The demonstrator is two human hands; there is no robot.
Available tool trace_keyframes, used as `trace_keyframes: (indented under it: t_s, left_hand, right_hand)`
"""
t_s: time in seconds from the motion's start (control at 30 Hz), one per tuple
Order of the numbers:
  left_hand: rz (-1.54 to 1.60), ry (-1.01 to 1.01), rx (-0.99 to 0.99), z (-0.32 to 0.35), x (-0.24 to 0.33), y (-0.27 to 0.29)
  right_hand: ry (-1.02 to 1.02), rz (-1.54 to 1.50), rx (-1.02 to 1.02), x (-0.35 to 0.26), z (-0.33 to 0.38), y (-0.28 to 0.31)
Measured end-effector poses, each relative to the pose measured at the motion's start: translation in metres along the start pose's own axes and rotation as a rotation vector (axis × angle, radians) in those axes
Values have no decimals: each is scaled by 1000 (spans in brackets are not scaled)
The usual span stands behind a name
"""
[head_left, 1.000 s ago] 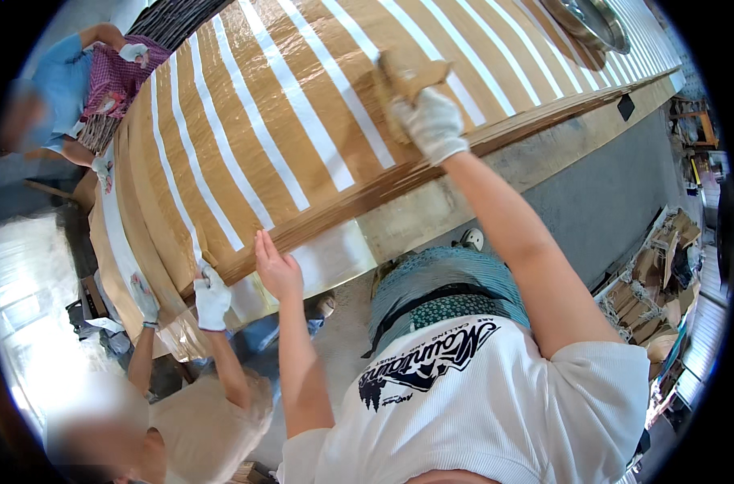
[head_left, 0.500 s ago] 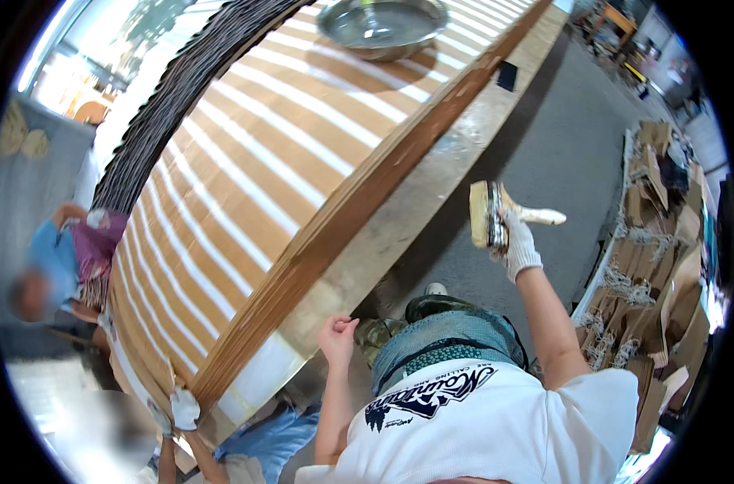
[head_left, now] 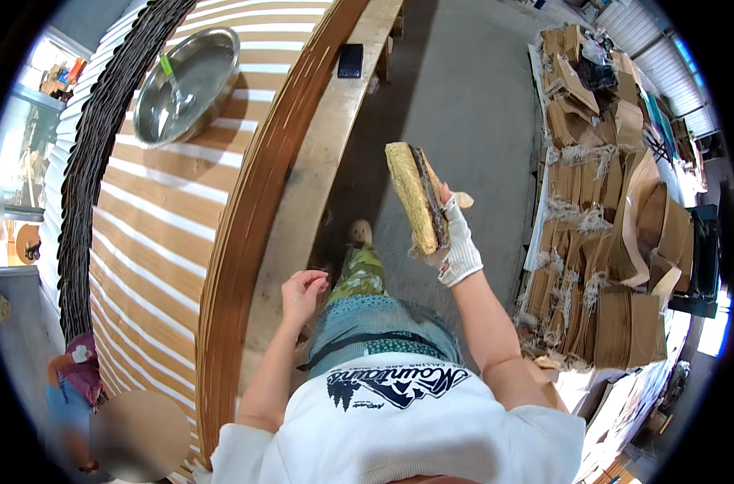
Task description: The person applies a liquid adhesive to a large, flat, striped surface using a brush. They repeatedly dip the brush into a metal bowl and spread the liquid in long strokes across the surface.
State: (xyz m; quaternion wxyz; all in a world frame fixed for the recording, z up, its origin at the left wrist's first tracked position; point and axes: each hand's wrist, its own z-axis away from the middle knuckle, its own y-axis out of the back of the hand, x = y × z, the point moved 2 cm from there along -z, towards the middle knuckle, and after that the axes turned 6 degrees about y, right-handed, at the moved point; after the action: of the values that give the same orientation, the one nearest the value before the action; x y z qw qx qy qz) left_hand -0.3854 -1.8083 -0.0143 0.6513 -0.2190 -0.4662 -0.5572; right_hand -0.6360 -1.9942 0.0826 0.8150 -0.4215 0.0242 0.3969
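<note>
Holding a wide brush (head_left: 418, 196) upright in my gloved right hand (head_left: 455, 246), fingers wrapped tight round its handle, out over the grey floor (head_left: 472, 89). My bare left hand (head_left: 302, 292) hangs loosely curled, gripping nothing, beside the wooden bench edge (head_left: 318, 161). A metal bowl (head_left: 185, 85) sits on the striped boards (head_left: 153, 234).

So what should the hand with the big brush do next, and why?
Probably swing the wide straw-coloured bristle brush leftward, toward the striped brown cardboard sheets. The gloved right hand holds it up over the grey floor, away from the sheets, and the shallow round metal bowl rests on them. The bare left hand holds nothing.
</note>
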Motion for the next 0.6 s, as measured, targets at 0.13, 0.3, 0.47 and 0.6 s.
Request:
trace_keyframes:
  t_s: [0.13, 0.3, 0.47, 0.6]
  left_hand:
    - [-30, 74, -149, -77, 47, -16]
    - [-166, -191, -30, -190, 120, -43]
    - [-122, -222, 108, -251, 163, -53]
    - [-161, 1, 279, -267, 189, -25]
  right_hand:
    - [32, 50, 37, -36, -58, -51]
    - [89, 210, -106, -90, -150, -157]
    - [153, 342, -299, -113, -238, -240]
    - [10, 541, -458, -115, -316, -309]
